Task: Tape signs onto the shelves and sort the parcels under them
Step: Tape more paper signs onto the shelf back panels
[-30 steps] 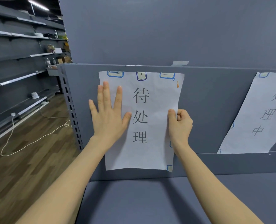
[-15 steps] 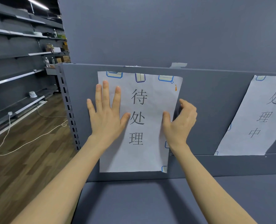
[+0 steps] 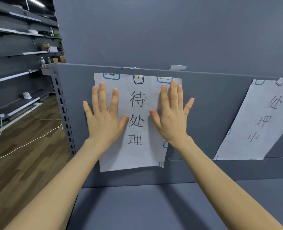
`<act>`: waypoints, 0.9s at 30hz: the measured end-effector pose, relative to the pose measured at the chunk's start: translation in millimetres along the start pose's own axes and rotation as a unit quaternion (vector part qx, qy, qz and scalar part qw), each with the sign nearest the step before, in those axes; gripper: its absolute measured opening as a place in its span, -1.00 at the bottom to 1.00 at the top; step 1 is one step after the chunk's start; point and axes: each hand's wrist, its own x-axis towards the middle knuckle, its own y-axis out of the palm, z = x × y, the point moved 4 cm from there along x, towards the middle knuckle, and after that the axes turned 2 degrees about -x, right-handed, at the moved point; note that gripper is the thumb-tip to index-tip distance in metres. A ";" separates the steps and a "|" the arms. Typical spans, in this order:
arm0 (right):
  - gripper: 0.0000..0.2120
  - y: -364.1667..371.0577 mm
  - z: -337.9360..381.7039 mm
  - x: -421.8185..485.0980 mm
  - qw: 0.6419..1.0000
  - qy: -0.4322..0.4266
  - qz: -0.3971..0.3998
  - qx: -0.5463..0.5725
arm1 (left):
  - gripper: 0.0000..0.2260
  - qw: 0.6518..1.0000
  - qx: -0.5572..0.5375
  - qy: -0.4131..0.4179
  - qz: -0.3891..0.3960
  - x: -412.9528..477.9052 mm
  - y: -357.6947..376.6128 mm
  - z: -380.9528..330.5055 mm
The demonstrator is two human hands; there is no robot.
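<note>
A white paper sign (image 3: pixel 134 155) with three black characters hangs on the grey back panel (image 3: pixel 207 113) of the shelf, with tape pieces along its top edge. My left hand (image 3: pixel 102 117) lies flat on the sign's left half, fingers spread and pointing up. My right hand (image 3: pixel 172 117) presses flat on the sign's right half, its little finger reaching past the paper's edge onto the panel. A second white sign (image 3: pixel 253 123) hangs tilted on the same panel to the right. No parcels are in view.
The grey shelf board (image 3: pixel 154 206) stretches below the signs. A slotted upright (image 3: pixel 63 110) ends the shelf at the left. Beyond it lie a wooden floor (image 3: pixel 21 163) with a white cable (image 3: pixel 26 143) and further dark shelving (image 3: pixel 13 52) holding small items.
My right hand has opened from a curled grip at the sign's right edge and moved up, now lying flat on the paper. My left hand stays pressed flat on the sign.
</note>
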 end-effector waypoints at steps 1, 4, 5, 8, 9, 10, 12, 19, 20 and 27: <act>-0.35 0.4 -0.6 1.8 1.000 -0.002 0.005 0.000 | -0.19 1.000 -0.003 0.001 0.001 0.0 -0.1 0.0; -0.35 1.5 -3.6 4.9 1.000 0.001 0.012 -0.008 | -0.23 1.000 -0.011 0.005 -0.003 -0.3 -0.3 -0.4; -0.35 1.6 -4.1 5.0 1.000 0.002 0.012 -0.015 | -0.25 1.000 -0.012 0.007 -0.007 0.0 -0.5 -0.4; -0.33 1.9 -3.9 4.3 1.000 0.002 0.003 -0.012 | -0.27 1.000 -0.013 0.000 -0.006 -0.3 0.0 -0.2; -0.32 2.4 -3.6 4.1 1.000 0.004 0.002 -0.004 | -0.30 1.000 -0.014 -0.001 -0.008 -0.3 -0.2 -0.6; -0.32 3.1 -3.1 3.9 1.000 0.007 0.003 0.001 | -0.33 1.000 -0.015 -0.004 -0.010 -0.2 -0.7 -1.4; -0.30 4.3 -2.0 4.2 1.000 0.015 0.007 0.002 | -0.35 1.000 -0.015 -0.017 -0.006 1.9 -2.4 -3.0; -0.30 7.6 -1.9 5.8 1.000 0.023 -0.002 0.002 | -0.24 1.000 0.015 -0.011 -0.008 8.8 -4.0 -10.3; -0.30 8.1 -2.0 6.0 1.000 0.022 -0.003 0.002 | -0.25 1.000 0.013 -0.006 -0.007 9.9 -4.1 -11.1; -0.29 9.3 -3.2 5.8 1.000 0.022 -0.012 0.015 | -0.37 0.999 0.014 0.015 -0.030 19.9 -2.3 -11.4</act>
